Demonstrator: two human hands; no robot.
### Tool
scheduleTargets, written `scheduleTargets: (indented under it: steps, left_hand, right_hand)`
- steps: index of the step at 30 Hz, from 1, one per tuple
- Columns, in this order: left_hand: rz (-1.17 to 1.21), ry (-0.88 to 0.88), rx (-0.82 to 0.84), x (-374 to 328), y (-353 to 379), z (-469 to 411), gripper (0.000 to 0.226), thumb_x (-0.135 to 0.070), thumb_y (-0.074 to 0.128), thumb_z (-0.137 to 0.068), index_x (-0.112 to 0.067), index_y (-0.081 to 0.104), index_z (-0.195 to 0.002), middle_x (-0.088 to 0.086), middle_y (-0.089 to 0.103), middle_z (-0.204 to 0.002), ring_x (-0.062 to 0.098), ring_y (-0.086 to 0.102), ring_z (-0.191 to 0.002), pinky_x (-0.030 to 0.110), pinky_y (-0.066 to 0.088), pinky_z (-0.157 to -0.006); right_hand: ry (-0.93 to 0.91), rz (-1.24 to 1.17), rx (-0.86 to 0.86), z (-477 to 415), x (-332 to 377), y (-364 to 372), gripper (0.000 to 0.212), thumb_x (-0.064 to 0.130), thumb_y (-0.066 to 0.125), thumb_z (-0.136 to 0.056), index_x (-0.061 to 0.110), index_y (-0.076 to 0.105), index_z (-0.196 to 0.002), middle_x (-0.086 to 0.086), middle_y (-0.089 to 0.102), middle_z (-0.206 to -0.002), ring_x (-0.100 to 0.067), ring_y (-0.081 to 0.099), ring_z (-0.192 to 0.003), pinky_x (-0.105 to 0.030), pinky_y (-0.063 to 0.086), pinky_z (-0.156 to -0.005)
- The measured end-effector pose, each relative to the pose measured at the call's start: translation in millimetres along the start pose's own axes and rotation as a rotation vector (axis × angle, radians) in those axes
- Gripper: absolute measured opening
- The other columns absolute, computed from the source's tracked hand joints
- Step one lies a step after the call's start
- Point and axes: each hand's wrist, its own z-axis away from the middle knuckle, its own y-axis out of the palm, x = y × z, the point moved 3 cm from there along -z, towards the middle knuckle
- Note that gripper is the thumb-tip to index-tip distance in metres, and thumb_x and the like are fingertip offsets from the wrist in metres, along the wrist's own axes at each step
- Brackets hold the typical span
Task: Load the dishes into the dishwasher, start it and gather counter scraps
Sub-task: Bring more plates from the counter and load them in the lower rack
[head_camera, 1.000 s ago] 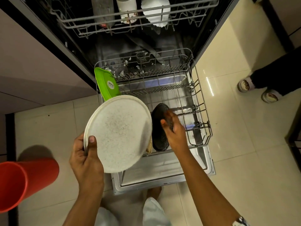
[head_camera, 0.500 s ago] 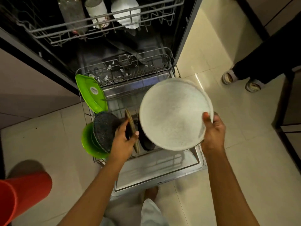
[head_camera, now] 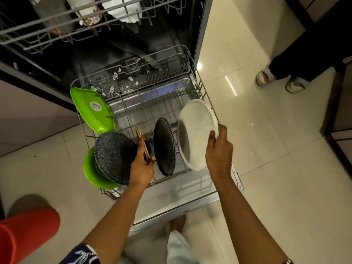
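Right hand [head_camera: 219, 155]: fingers grip white plate [head_camera: 196, 134] by its rim; plate tilted at lower rack [head_camera: 190, 60] right edge.
Left hand [head_camera: 142, 166]: fingers pinch thin tan plate [head_camera: 138, 131], upright beside black plate [head_camera: 164, 147], rack front.

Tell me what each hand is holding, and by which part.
The right hand grips the white plate at its near rim; the left hand pinches the thin tan plate by its edge.

Left hand [head_camera: 142, 166] bare, navy white-print sleeve [head_camera: 82, 254] up arm; right hand [head_camera: 219, 153] bare, wrist band [head_camera: 288, 261]; pale trousers [head_camera: 179, 248].
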Motion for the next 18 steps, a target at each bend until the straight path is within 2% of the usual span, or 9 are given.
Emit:
scheduleTargets:
  steps: [3,7,10,13,16,18]
  left_hand:
    - [0.027,-0.003,0.011,4,1,-2,0.078,-0.01,0.057,-0.093,-0.042,0.012,-0.149,0.001,0.038,-0.149,0.023,0.041,-0.133,0.022,0.028,-0.102]
    - [0.044,-0.032,0.019,8,2,-4,0.081,-0.01,0.06,-0.091,-0.047,0.013,-0.147,0.005,0.046,-0.144,0.024,0.046,-0.13,0.035,0.036,-0.108]
    - [0.043,-0.034,0.025,9,3,-5,0.081,-0.009,0.059,-0.092,-0.046,0.013,-0.147,0.006,0.048,-0.142,0.025,0.047,-0.129,0.035,0.036,-0.107]
    - [0.05,-0.027,0.029,10,2,-5,0.083,-0.01,0.06,-0.091,-0.053,0.012,-0.144,0.005,0.049,-0.141,0.024,0.048,-0.128,0.038,0.038,-0.108]
    - [0.07,-0.02,0.028,9,1,-4,0.085,-0.01,0.06,-0.091,-0.064,0.01,-0.133,0.003,0.05,-0.14,0.023,0.052,-0.124,0.046,0.044,-0.102]
    - [0.09,-0.013,0.028,9,1,-4,0.085,-0.008,0.06,-0.091,-0.066,0.011,-0.131,0.002,0.05,-0.14,0.021,0.053,-0.122,0.047,0.047,-0.099]
  right_hand:
    - [-0.033,0.056,0.057,1,7,14,0.031,0.016,0.042,-0.098,0.004,0.045,-0.127,-0.025,0.067,-0.094,-0.039,0.065,-0.082,-0.037,0.051,-0.066]
    - [-0.055,0.142,0.114,1,14,26,0.032,0.013,0.043,-0.098,0.004,0.046,-0.128,-0.025,0.067,-0.09,-0.039,0.066,-0.08,-0.041,0.052,-0.066]
    - [-0.071,0.174,0.154,-1,13,37,0.032,0.012,0.043,-0.098,0.005,0.044,-0.129,-0.022,0.067,-0.087,-0.037,0.066,-0.077,-0.038,0.051,-0.062]
    - [-0.056,0.197,0.232,-6,8,52,0.035,0.01,0.042,-0.097,0.007,0.04,-0.132,-0.021,0.067,-0.09,-0.037,0.066,-0.08,-0.041,0.052,-0.065]
    - [-0.068,0.227,0.293,-11,2,68,0.041,0.007,0.042,-0.096,0.009,0.034,-0.137,-0.018,0.067,-0.082,-0.034,0.065,-0.074,-0.043,0.053,-0.065]
    - [-0.067,0.229,0.334,-15,-1,79,0.044,0.006,0.042,-0.095,0.01,0.032,-0.138,-0.019,0.067,-0.081,-0.033,0.065,-0.073,-0.042,0.052,-0.065]
